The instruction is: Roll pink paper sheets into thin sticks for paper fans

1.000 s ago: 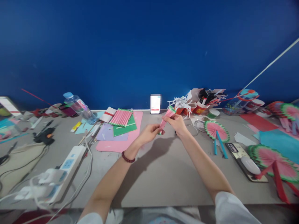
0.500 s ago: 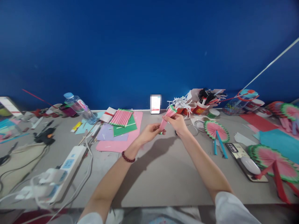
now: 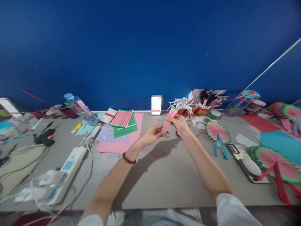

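Both of my hands hold one folded pink paper strip with a green edge point(image 3: 168, 121) above the grey table point(image 3: 160, 175). My left hand point(image 3: 152, 135) pinches its lower end, fingers closed. Around the upper part my right hand point(image 3: 180, 125) is closed, and the green tip sticks out above the fingers. The pleats are pressed together into a narrow bar. A finished pink paper fan with blue sticks point(image 3: 217, 133) lies to the right of my right hand.
Pink, green and purple paper sheets point(image 3: 121, 133) with a pleated pink piece point(image 3: 122, 118) lie left of my hands. A power strip point(image 3: 64, 172) with cables, a glue gun point(image 3: 44, 137) and a bottle point(image 3: 80, 108) are further left. Cups point(image 3: 199, 108), a phone point(image 3: 156, 105) and more fans point(image 3: 274, 160) stand behind and right.
The pleated strip was slightly spread at its top; now it is squeezed flat into a narrow bar. Both hands stayed almost in place, shifting a little.
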Demonstrator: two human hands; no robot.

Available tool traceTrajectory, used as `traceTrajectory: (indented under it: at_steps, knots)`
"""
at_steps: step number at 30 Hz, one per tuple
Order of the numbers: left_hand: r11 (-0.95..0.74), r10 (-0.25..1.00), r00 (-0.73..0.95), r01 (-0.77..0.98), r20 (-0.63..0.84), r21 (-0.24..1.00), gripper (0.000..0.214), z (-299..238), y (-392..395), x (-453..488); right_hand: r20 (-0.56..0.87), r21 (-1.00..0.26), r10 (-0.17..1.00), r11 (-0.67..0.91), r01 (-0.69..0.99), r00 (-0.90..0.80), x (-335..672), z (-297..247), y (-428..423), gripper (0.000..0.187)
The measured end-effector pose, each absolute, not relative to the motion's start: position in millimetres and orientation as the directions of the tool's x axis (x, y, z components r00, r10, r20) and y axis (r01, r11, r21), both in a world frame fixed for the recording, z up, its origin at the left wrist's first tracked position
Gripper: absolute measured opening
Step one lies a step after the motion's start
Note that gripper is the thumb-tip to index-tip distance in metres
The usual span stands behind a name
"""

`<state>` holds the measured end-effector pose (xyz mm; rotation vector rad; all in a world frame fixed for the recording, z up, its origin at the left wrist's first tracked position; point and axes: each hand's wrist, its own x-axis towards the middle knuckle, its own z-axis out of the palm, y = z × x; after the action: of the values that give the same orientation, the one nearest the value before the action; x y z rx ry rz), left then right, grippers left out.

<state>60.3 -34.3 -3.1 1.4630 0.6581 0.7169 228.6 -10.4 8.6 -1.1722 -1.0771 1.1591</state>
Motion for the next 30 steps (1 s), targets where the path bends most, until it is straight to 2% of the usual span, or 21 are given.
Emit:
traceTrajectory:
  at_steps: [7,12,20,27,30]
  knots:
    - [0.064,0.720,0.693,-0.008,-0.040,0.998,0.048,7.7,-31.7,48.8,-0.014,-0.990,0.999,-0.019,-0.141,-0.033,231.7,6.0,-7.9,0.035]
    - [0.062,0.685,0.724,0.053,-0.082,0.997,0.040,8.9,-25.5,41.0,-0.030,-0.979,0.998,-0.020,-0.202,0.049,239.5,11.1,-6.3,0.039]
    - [0.090,0.724,0.683,0.043,-0.095,0.995,0.030,10.7,-16.5,29.9,-0.053,-0.966,0.996,-0.033,-0.258,0.070,244.5,3.5,0.5,0.039]
    - [0.103,0.789,0.601,0.071,-0.125,0.992,0.039,14.6,-13.9,21.8,-0.024,-0.965,0.999,-0.029,-0.262,-0.023,249.7,-1.5,4.4,0.046]
    - [0.098,0.807,0.580,0.059,-0.114,0.993,0.040,13.8,-11.3,18.3,-0.039,-0.955,0.999,-0.037,-0.294,0.001,249.5,-1.1,4.7,0.044]
